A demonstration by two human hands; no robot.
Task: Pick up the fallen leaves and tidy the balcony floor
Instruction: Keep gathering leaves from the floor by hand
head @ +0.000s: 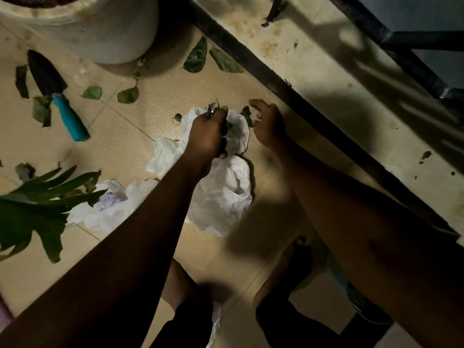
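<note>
Left hand (pixel 208 131) grips leaves (pixel 213 109) over bag (pixel 221 192); right hand (pixel 268 124) pinches its rim.

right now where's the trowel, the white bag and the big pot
trowel (pixel 69 118): head view, on its blue handle
white bag (pixel 221 197): head view, on its crumpled side
big pot (pixel 100 31): head view, on its pale outer wall

— How many are you counting?
— I'm counting one trowel (pixel 57 96), one white pot (pixel 100 28), two crumpled white bags (pixel 221 192) (possibly more, they're overlapping), and roughly nine loose leaves (pixel 128 94).
</note>
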